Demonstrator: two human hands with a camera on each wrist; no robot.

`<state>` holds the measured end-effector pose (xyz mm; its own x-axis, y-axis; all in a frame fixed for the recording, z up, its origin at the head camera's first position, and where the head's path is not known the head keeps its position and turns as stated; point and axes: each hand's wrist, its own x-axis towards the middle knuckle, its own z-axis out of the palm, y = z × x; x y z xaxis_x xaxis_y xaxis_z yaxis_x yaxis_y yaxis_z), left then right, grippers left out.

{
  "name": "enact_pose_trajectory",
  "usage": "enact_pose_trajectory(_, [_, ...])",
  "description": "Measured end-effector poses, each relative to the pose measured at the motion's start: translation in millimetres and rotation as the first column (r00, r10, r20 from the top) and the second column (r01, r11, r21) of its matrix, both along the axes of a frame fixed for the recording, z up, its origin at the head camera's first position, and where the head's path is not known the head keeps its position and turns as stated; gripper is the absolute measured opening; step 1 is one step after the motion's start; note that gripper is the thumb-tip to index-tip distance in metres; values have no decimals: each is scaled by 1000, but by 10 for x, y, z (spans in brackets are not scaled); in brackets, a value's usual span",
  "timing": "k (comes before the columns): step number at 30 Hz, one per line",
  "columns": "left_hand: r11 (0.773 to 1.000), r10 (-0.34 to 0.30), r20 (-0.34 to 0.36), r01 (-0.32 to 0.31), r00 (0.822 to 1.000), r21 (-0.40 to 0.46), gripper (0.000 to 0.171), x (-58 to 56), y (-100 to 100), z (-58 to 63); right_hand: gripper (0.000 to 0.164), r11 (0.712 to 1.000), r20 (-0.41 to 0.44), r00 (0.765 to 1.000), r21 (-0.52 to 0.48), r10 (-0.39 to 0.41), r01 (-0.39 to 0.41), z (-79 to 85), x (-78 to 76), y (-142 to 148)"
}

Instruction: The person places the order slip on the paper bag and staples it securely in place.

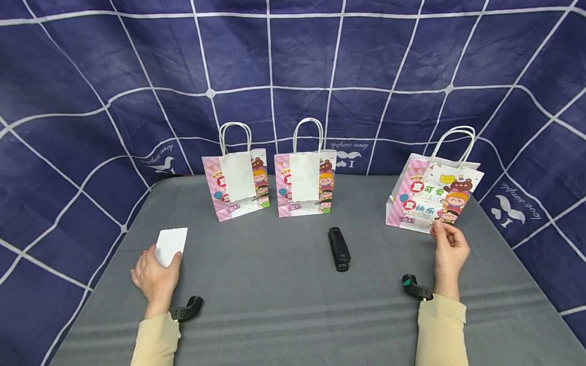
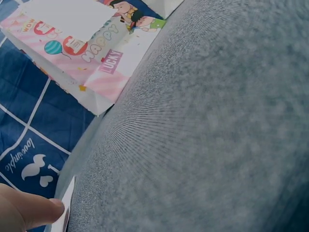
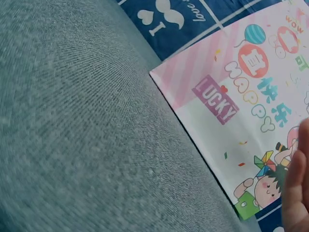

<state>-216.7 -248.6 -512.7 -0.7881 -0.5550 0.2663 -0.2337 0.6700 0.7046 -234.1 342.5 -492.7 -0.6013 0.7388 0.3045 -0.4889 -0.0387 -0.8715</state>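
Note:
At the left of the table, my left hand holds a small stack or slip of white paper. In the left wrist view the thumb lies against the edge of the white paper. On the right stands a pink and white paper gift bag with cartoon figures and white handles, leaning slightly. My right hand pinches this bag near its lower right corner, thumb and fingers drawn together there. In the right wrist view its fingers partly cover the printed front of the bag.
Two similar bags, a left one and a middle one, stand at the back, each with white paper over its front. A black stapler lies mid-table. Blue checked cloth hangs behind the grey table.

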Motion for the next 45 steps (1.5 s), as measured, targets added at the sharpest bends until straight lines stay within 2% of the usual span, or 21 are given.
enact_pose_trajectory(7, [1000,1,15,-1,1000,-1,58,10,-9,-16,5,992,-125,988,-93,-95,84,43,18,-39])
enact_pose_trajectory(10, [1000,2,18,-2,1000,-3,57,12,-4,-16,8,986,-127,981,-100,-145,133,97,56,-78])
enact_pose_trajectory(13, [1000,2,20,-2,1000,-1,56,10,-2,-13,12,975,-81,975,-98,-206,197,76,48,-59])
enact_pose_trajectory(19, [1000,1,26,-1,1000,-3,55,3,-9,-8,13,949,58,951,-75,-303,307,-93,-41,57])
enact_pose_trajectory(23, [1000,8,19,-8,1000,-14,54,-2,-8,-3,25,935,153,927,-41,-342,351,-142,-72,82])
enact_pose_trajectory(26, [1000,15,14,-14,1000,-21,52,-8,-5,-2,39,940,246,911,2,-331,341,-149,-79,90])
enact_pose_trajectory(30, [1000,25,12,-25,1000,-18,52,-13,3,4,52,959,330,901,66,-280,274,-161,-85,107])
enact_pose_trajectory(35, [999,41,-16,-41,999,0,54,-20,10,9,57,979,320,925,59,-204,196,-184,-96,128])
enact_pose_trajectory(37, [999,49,-39,-49,998,11,54,-19,12,5,57,982,322,928,52,-189,182,-193,-99,133])
enact_pose_trajectory(45, [996,82,-83,-78,993,49,61,-23,14,1,46,976,334,918,71,-216,204,-208,-93,139])
